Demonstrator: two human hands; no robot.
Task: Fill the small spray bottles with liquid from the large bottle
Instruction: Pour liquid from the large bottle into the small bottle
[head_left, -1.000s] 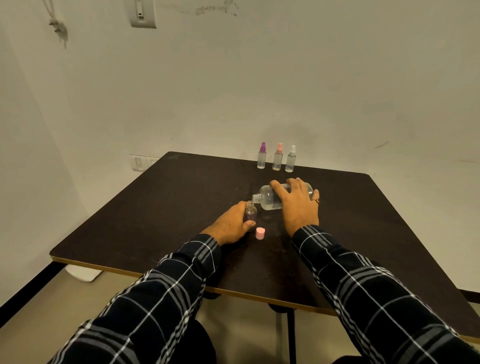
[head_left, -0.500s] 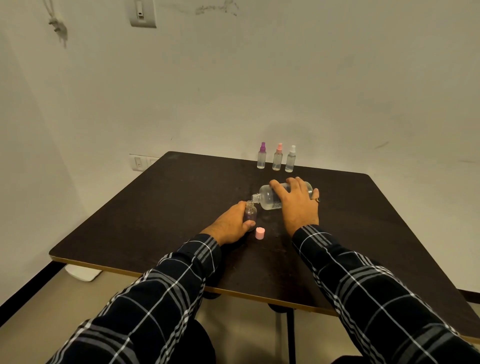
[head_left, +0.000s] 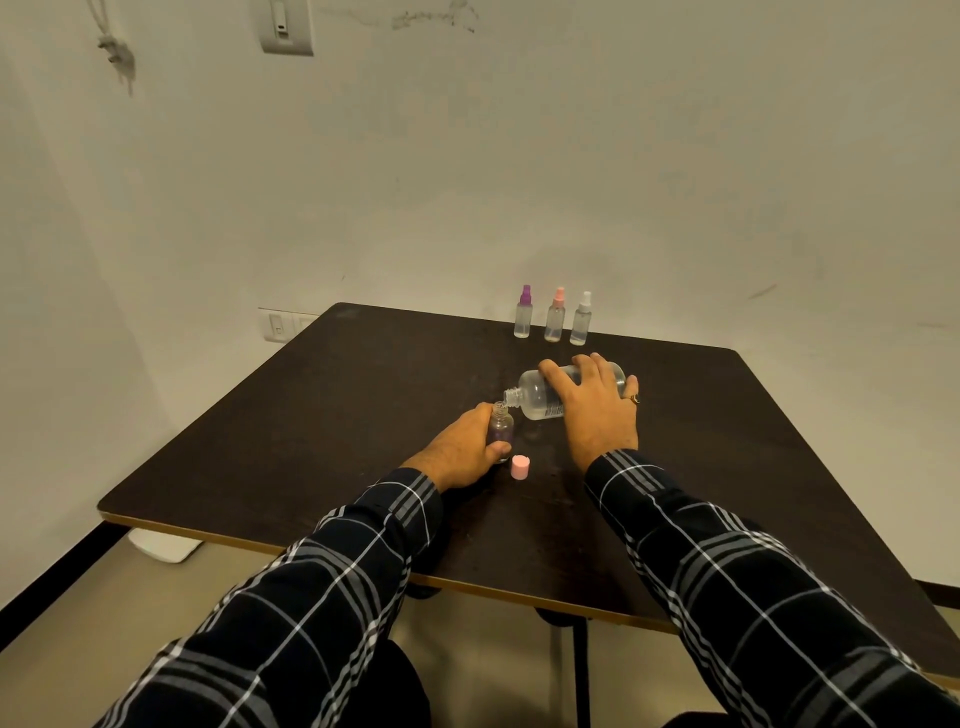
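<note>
While the large bottle (head_left: 540, 395) lies tipped almost flat above the dark tabletop (head_left: 322, 415), its open neck points left and sits right at the mouth of a small open bottle (head_left: 501, 427). The right hand (head_left: 597, 410) grips the large bottle from above, fingers (head_left: 597, 366) wrapped over its clear body and a ring (head_left: 635, 399) showing on one finger. The left hand (head_left: 462, 452) holds the small bottle upright on the tabletop, fingers curled round its left side and thumb pressed near its base. The small bottle is clear with a faint purple tint; how much liquid is in it cannot be told, and no stream between the two necks can be made out.

Just right of the left thumb, a pink cap (head_left: 520, 466) stands by itself on the tabletop, near the small bottle but apart from it.

At the far edge of the tabletop three more spray bottles stand upright in a short row with their tops on: one with a purple top (head_left: 523, 313), one with a pink top (head_left: 556, 316), and one with a white top (head_left: 582, 319). They are just beside one another and well apart from the hands.

Both forearms wear dark checked sleeves (head_left: 727, 571). A pale wall rises behind the tabletop, with a switch plate (head_left: 285, 26) high up and a socket (head_left: 278, 326) low beside the left corner
</note>
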